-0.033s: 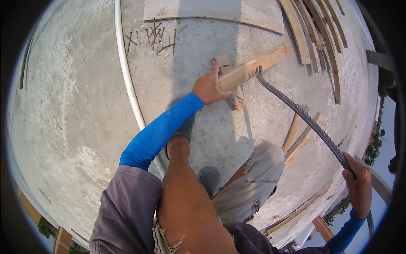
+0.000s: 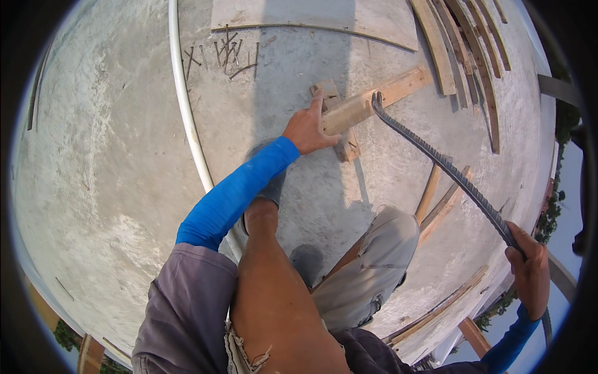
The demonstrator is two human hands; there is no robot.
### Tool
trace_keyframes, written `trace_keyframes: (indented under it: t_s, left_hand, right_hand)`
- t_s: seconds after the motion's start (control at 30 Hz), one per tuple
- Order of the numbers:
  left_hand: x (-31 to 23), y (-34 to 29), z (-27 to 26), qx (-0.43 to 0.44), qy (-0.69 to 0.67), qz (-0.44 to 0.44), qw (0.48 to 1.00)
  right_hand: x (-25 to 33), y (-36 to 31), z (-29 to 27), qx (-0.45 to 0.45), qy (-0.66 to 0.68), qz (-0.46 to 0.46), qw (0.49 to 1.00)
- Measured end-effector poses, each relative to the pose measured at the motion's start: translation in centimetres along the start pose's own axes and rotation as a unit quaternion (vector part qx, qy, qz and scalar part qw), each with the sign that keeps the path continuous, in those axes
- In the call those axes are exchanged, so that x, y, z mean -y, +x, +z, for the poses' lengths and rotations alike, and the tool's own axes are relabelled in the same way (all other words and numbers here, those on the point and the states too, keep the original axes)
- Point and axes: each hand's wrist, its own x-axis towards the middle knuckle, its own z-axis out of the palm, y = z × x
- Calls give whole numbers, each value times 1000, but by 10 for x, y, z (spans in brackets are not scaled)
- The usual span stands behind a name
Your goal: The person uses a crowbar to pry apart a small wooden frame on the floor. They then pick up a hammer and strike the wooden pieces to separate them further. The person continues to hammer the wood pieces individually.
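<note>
My left hand [image 2: 308,128] is closed around the near end of a short wooden beam [image 2: 355,112]. The beam lies across a smaller wood block [image 2: 346,148], which shows on both sides of it. In my right hand [image 2: 529,268], low at the right, is a ribbed steel pry bar [image 2: 445,163] with a bent, claw-like end. That end meets the beam's upper face near its middle; whether it grips a nail there is too small to tell. The bar's other end runs down behind my right wrist.
Several loose nails [image 2: 230,53] lie on the concrete floor [image 2: 137,137] ahead. A white pipe [image 2: 187,115] crosses on the left. Long wooden strips [image 2: 476,50] lie far right, near a pale board [image 2: 311,15]. More wood pieces [image 2: 445,202] rest beside my right knee.
The bar's claw end has shifted slightly left and away from me along the beam, and has turned a little. My left hand and the beam stay almost still.
</note>
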Motion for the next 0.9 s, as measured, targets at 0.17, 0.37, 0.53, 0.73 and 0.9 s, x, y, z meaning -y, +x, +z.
trace_keyframes:
  t_s: [0.17, 0.37, 0.53, 0.73, 0.9]
  left_hand:
    - [-9, 11, 2, 87, 2, -75, 993]
    - [-14, 10, -1, 109, 0, -139, 984]
    - [-7, 9, 4, 103, 7, -130, 986]
    - [-12, 7, 1, 113, -16, -147, 983]
    - [-17, 5, -4, 122, -17, -142, 982]
  right_hand:
    - [43, 38, -38, 58, -23, -100, 993]
    - [83, 81, -77, 112, -113, -136, 978]
    - [126, 114, -123, 125, -179, -213, 953]
    - [182, 151, -176, 174, -231, -199, 936]
    - [209, 159, -189, 191, -236, -214, 929]
